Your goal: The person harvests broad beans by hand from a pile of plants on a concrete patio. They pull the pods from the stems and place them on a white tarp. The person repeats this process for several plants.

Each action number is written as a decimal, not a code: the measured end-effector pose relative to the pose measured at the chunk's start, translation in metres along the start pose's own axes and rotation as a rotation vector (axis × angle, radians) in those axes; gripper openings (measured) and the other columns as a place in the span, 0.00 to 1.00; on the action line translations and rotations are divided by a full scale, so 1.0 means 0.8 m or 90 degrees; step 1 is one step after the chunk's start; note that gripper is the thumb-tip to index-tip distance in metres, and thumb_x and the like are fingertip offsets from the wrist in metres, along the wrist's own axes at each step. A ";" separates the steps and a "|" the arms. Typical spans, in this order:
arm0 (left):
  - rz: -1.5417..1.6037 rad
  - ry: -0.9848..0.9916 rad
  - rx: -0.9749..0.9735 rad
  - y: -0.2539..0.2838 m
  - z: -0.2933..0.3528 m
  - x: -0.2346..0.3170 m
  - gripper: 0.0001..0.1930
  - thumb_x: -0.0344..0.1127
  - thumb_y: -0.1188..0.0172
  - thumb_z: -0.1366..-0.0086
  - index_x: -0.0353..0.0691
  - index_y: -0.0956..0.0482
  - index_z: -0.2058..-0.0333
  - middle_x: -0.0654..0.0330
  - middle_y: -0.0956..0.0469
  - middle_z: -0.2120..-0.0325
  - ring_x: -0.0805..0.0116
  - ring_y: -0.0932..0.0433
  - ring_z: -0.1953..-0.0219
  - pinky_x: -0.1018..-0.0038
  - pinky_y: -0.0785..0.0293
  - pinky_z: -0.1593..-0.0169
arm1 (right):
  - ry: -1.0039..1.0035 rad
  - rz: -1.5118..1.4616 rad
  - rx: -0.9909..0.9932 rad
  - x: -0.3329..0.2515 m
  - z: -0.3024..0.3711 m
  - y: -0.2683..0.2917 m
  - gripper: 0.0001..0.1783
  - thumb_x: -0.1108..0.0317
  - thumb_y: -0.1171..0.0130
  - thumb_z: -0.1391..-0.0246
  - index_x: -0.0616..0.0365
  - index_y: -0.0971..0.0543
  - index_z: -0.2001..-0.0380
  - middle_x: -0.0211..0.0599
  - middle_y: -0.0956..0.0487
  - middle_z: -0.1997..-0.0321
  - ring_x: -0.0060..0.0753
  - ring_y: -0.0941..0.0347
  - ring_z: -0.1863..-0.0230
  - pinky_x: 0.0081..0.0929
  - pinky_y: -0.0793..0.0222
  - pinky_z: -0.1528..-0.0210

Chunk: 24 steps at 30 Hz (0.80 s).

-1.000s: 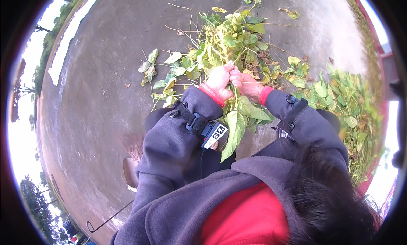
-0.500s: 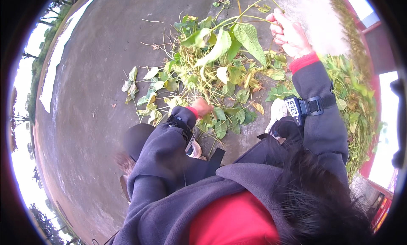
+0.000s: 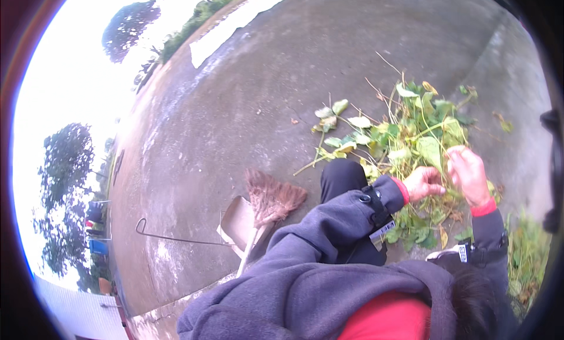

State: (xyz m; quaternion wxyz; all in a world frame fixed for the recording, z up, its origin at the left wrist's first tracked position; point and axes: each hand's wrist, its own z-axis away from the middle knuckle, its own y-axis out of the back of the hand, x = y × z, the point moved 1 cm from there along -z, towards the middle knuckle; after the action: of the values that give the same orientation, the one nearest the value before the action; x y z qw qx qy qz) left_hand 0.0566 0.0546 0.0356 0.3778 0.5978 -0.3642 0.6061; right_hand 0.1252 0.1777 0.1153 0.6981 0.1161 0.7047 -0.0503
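A loose pile of bean-like vines, with green and yellowing leaves and thin stems, lies on the ground in front of me. Over its near right part, my right hand has its fingers closed, pinching what looks like a vine stem beside a broad pale leaf. Close to it on the left is my left hand, its fingers partly bent with a gap at the tips, and I make out nothing in them. Lower leaves of the pile are partly hidden behind my hands and left sleeve.
Left of me, a brown-bristled broom rests with a dustpan; a thin hooked metal rod lies alongside. More leafy vines are heaped at the right. The concrete ground stretches ahead, with trees beyond.
The view has swung left, bringing the broom and dustpan in. My right hand, stretched out with a long vine before, has come back close to my left hand, which has risen from the pile.
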 end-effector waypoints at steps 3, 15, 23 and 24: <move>0.194 0.089 -0.061 0.017 0.005 0.003 0.08 0.34 0.43 0.47 0.40 0.28 0.68 0.67 0.27 0.78 0.81 0.31 0.80 0.84 0.37 0.76 | 0.060 -0.095 0.007 -0.003 -0.004 -0.009 0.06 0.70 0.53 0.47 0.60 0.31 0.66 0.27 0.30 0.80 0.12 0.38 0.85 0.09 0.41 0.83; 0.130 0.117 -0.044 0.038 0.009 0.005 0.09 0.36 0.45 0.45 0.39 0.26 0.67 0.71 0.29 0.82 0.83 0.36 0.83 0.85 0.40 0.78 | 0.036 -0.042 0.013 0.002 -0.004 0.006 0.07 0.70 0.46 0.52 0.61 0.29 0.79 0.25 0.32 0.86 0.13 0.39 0.88 0.11 0.44 0.85; 0.233 0.107 -0.009 0.050 -0.001 -0.003 0.04 0.31 0.46 0.45 0.40 0.25 0.70 0.69 0.26 0.79 0.83 0.38 0.83 0.85 0.43 0.79 | -0.037 -0.074 0.085 0.018 -0.021 0.007 0.09 0.67 0.49 0.49 0.60 0.29 0.79 0.24 0.31 0.85 0.13 0.38 0.88 0.10 0.45 0.85; 0.240 0.104 0.015 0.053 -0.002 -0.005 0.04 0.31 0.46 0.45 0.40 0.25 0.71 0.69 0.26 0.79 0.84 0.39 0.84 0.85 0.44 0.79 | -0.029 -0.094 0.092 0.021 -0.023 0.009 0.09 0.66 0.50 0.49 0.59 0.29 0.78 0.24 0.31 0.85 0.13 0.38 0.87 0.10 0.45 0.86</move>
State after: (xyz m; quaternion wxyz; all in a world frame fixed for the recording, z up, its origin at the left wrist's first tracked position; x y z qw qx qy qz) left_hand 0.0181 0.0373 0.0317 0.2789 0.4724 -0.4310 0.7165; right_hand 0.1087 0.1905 0.0994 0.6981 0.1127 0.6899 -0.1550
